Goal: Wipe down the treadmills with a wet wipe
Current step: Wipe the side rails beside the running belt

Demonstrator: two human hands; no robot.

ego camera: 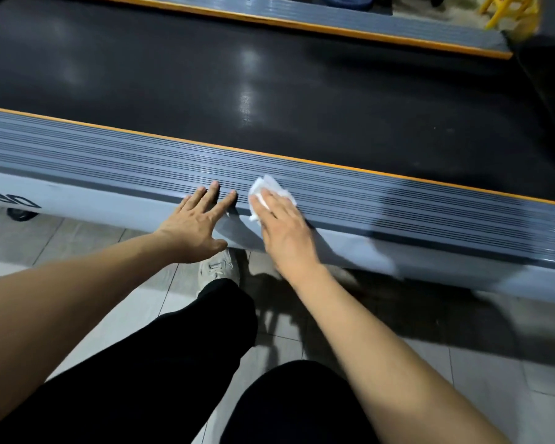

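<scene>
I am seeing no bins or trays in this view. The right hand [282,232] is lying flat with straight fingers, pressing the wet wipe [269,193] onto the ribbed grey side rail [398,200] of the treadmill; the wipe is sitting under the fingers, white edges poking out ahead and to the left. The left hand [196,229] is resting spread wide on the same rail, just beside the wipe, holding nothing. The black belt [269,91] is lying beyond the orange trim. A white shoe [217,270] is standing on the tiled floor [77,248] below.
</scene>
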